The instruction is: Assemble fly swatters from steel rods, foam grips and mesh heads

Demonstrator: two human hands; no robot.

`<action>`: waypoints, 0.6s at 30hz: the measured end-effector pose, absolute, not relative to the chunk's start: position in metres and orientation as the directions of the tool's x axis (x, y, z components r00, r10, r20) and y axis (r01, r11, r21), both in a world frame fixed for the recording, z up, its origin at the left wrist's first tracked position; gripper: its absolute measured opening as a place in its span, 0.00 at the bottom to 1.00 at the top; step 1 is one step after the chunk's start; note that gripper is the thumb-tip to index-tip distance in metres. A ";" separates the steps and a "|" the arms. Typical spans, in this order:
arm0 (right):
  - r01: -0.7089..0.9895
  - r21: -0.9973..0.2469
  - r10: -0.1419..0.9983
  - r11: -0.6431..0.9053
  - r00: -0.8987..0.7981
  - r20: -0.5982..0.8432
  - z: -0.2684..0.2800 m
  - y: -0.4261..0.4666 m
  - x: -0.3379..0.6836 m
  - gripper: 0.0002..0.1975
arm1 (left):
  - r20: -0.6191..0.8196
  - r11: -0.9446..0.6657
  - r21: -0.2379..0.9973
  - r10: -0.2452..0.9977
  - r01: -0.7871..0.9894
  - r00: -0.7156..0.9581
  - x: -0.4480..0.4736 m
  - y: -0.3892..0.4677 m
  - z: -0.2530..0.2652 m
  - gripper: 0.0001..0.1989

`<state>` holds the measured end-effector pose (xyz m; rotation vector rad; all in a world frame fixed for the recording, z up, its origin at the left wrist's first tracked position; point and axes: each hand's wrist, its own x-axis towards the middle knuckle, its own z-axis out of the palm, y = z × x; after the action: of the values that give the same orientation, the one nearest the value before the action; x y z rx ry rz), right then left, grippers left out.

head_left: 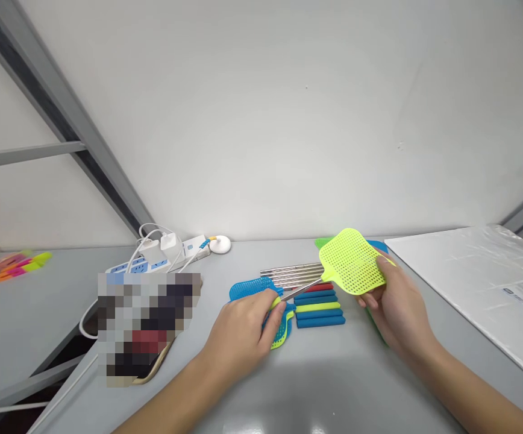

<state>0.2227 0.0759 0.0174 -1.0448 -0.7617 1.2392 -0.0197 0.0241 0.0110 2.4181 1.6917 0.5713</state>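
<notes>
My right hand (pixel 390 301) holds a yellow-green fly swatter head (pixel 352 261) by its lower edge, a little above the grey table (pixel 325 386). A thin metal rod (pixel 301 289) runs from that head down to the left. My left hand (pixel 247 325) grips the rod's yellow-green handle end (pixel 276 301). Under my left hand lie blue and yellow-green swatter heads (pixel 282 330). Between my hands lies a row of red, blue and yellow-green handle sleeves (pixel 319 305). Several bare metal rods (pixel 288 274) lie behind them.
A white and blue power strip (pixel 153 258) with plugs and cables sits at the back left, a white round puck (pixel 220 244) beside it. A plastic-wrapped white sheet (pixel 482 283) covers the right side. Bright coloured parts (pixel 8 265) lie far left. A blurred patch hides something at left.
</notes>
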 end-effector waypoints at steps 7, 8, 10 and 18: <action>-0.337 -0.940 0.981 0.056 0.194 -0.011 0.017 0.074 0.223 0.15 | 0.178 -0.347 0.327 0.936 0.879 0.303 -0.019 0.024 0.012 0.16; -0.326 -0.943 0.980 0.068 0.197 0.003 0.017 0.074 0.224 0.15 | 0.168 -0.343 0.329 0.938 0.880 0.303 -0.018 0.024 0.013 0.16; -0.306 -0.948 0.978 0.090 0.209 0.025 0.017 0.074 0.224 0.15 | 0.153 -0.337 0.332 0.941 0.881 0.302 -0.017 0.023 0.014 0.17; -0.258 -0.958 0.962 0.127 0.268 0.056 0.018 0.071 0.222 0.17 | 0.197 -0.362 0.266 0.928 0.894 0.317 -0.018 0.024 0.010 0.16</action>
<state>0.2221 0.0706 0.0180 -1.0534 -0.8639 1.0710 -0.0177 0.0236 0.0101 2.4601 1.7089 0.4823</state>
